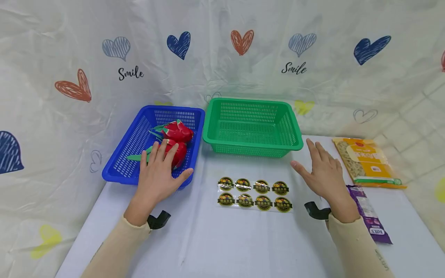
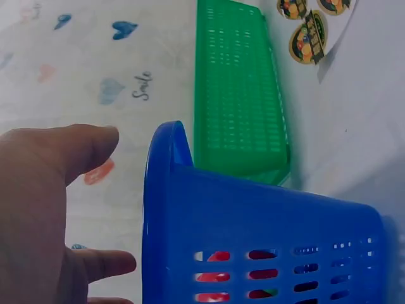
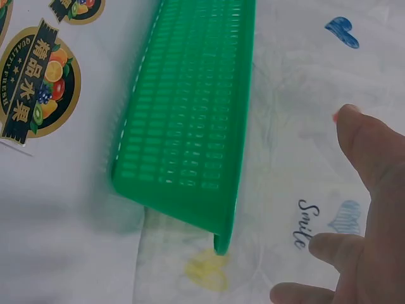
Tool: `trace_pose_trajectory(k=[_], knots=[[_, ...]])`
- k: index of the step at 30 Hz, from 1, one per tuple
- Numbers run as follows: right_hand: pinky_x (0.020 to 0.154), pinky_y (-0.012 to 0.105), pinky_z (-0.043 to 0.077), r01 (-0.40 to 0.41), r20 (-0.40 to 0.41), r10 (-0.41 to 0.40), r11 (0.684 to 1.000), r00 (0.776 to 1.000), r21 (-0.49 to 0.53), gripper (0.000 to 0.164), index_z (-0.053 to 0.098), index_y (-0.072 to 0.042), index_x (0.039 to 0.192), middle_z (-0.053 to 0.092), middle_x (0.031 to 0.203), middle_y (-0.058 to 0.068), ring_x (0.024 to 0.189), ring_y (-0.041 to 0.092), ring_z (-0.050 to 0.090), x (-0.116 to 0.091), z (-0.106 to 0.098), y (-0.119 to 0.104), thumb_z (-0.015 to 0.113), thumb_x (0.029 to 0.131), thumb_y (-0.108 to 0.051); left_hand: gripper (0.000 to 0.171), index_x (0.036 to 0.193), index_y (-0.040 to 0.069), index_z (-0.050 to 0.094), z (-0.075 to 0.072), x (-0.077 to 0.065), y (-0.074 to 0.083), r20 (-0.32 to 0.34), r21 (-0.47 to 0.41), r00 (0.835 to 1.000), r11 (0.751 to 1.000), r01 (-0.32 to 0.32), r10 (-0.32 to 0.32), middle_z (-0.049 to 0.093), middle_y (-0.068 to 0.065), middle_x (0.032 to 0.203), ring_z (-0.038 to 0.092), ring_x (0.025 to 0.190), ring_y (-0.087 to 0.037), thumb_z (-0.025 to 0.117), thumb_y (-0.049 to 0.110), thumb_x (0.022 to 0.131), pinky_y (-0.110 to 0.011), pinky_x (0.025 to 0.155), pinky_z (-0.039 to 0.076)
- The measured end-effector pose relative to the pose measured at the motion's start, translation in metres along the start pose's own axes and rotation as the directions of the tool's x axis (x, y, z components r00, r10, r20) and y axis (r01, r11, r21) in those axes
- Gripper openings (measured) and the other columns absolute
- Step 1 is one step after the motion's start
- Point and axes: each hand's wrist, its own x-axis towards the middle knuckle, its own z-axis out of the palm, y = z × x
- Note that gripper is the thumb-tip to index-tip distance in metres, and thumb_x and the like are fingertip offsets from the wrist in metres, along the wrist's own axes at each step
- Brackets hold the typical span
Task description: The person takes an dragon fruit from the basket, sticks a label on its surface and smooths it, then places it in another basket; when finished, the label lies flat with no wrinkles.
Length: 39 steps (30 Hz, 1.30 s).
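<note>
Dragonfruits (image 1: 178, 132), two, sit in the blue basket (image 1: 119, 179). Left hand (image 1: 157, 178) hovers just above it, right hand (image 1: 325, 179) well right of it, both empty, fingers spread. Probably light, slick skins; I'd cup their round middles.

Booth-like setting: white table (image 1: 236, 243), heart-printed curtain (image 1: 208, 69)

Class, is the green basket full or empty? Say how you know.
Empty: in the head view, the green basket shows only its bare, slotted floor and walls inside.

Close wrist views, seemingly sideways
</note>
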Motion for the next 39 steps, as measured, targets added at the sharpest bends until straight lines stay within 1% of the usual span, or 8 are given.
trace_pose_trajectory(k=[6, 11, 16, 20, 24, 28, 32, 39], knots=[[0.115, 0.082, 0.012, 0.016, -0.013, -0.016, 1.0, 1.0, 0.016, 0.095, 0.006, -0.015, 0.168, 0.014, 0.169, 0.034, 0.146, 0.066, 0.021, 0.004, 0.0, -0.005, 0.05, 0.101, -0.067, 0.074, 0.153, 0.016, 0.049, -0.001, -0.021, 0.001, -0.114, -0.196, 0.993, 0.98, -0.035, 0.013, 0.037, -0.014, 0.166, 0.029, 0.155, -0.043, 0.069, 0.056, 0.093, -0.075, 0.12, 0.022], [0.113, 0.082, 0.016, 0.07, -0.035, -0.069, 0.997, 0.997, 0.042, 0.09, 0.013, -0.012, 0.167, 0.021, 0.166, 0.036, 0.145, 0.063, 0.026, 0.011, 0.001, -0.014, 0.053, 0.103, -0.06, 0.045, 0.132, 0.011, 0.065, 0.003, -0.049, 0.004, -0.281, -0.439, 0.959, 0.884, -0.159, 0.033, 0.059, -0.011, 0.148, 0.049, 0.14, -0.032, 0.077, 0.029, 0.093, -0.06, 0.111, 0.041], [0.11, 0.082, 0.023, 0.135, -0.042, -0.132, 0.988, 0.99, 0.079, 0.083, 0.02, -0.012, 0.166, 0.026, 0.163, 0.035, 0.14, 0.063, 0.033, 0.024, 0.006, -0.031, 0.057, 0.104, -0.053, 0.026, 0.115, 0.009, 0.071, 0.012, -0.073, 0.002, -0.387, -0.53, 0.92, 0.802, -0.276, 0.061, 0.074, -0.007, 0.116, 0.064, 0.106, -0.017, 0.078, 0.008, 0.09, -0.028, 0.088, 0.053], [0.108, 0.08, 0.027, 0.206, -0.049, -0.202, 0.973, 0.978, 0.106, 0.077, 0.026, -0.01, 0.164, 0.031, 0.161, 0.032, 0.139, 0.06, 0.037, 0.036, 0.013, -0.049, 0.06, 0.104, -0.045, 0.016, 0.11, 0.012, 0.072, 0.021, -0.083, -0.001, -0.284, -0.647, 0.958, 0.731, -0.218, 0.035, 0.076, -0.003, 0.1, 0.066, 0.088, -0.008, 0.074, 0.008, 0.095, -0.019, 0.078, 0.056], [0.109, 0.078, 0.03, 0.283, -0.044, -0.28, 0.953, 0.959, 0.107, 0.074, 0.031, -0.009, 0.162, 0.036, 0.159, 0.028, 0.141, 0.056, 0.039, 0.049, 0.021, -0.072, 0.062, 0.104, -0.041, 0.013, 0.111, 0.012, 0.072, 0.028, -0.088, -0.006, -0.052, -0.766, 0.996, 0.643, 0.01, -0.078, 0.078, -0.003, 0.101, 0.07, 0.091, -0.009, 0.066, 0.02, 0.103, -0.021, 0.081, 0.058], [0.111, 0.074, 0.035, 0.333, -0.024, -0.332, 0.938, 0.943, 0.098, 0.074, 0.033, -0.011, 0.162, 0.04, 0.157, 0.025, 0.14, 0.052, 0.043, 0.062, 0.028, -0.095, 0.063, 0.103, -0.043, 0.032, 0.12, 0.001, 0.07, 0.035, -0.085, -0.014, 0.143, -0.838, 0.976, 0.504, 0.208, -0.165, 0.078, -0.013, 0.108, 0.074, 0.094, -0.015, 0.056, 0.028, 0.108, -0.022, 0.084, 0.06], [0.112, 0.069, 0.038, 0.381, 0.009, -0.384, 0.919, 0.923, 0.1, 0.074, 0.034, -0.013, 0.162, 0.043, 0.156, 0.023, 0.139, 0.048, 0.046, 0.077, 0.034, -0.121, 0.064, 0.102, -0.045, 0.044, 0.127, -0.007, 0.065, 0.039, -0.08, -0.02, 0.245, -0.874, 0.95, 0.381, 0.302, -0.192, 0.077, -0.016, 0.111, 0.073, 0.094, -0.015, 0.051, 0.032, 0.111, -0.024, 0.084, 0.06], [0.115, 0.061, 0.042, 0.456, 0.13, -0.477, 0.875, 0.869, 0.164, 0.072, 0.036, -0.016, 0.161, 0.045, 0.158, 0.018, 0.142, 0.04, 0.049, 0.099, 0.045, -0.177, 0.066, 0.101, -0.045, 0.049, 0.127, -0.01, 0.064, 0.042, -0.076, -0.023, 0.295, -0.897, 0.934, 0.278, 0.343, -0.2, 0.078, -0.013, 0.11, 0.074, 0.094, -0.014, 0.049, 0.034, 0.111, -0.024, 0.085, 0.06]])
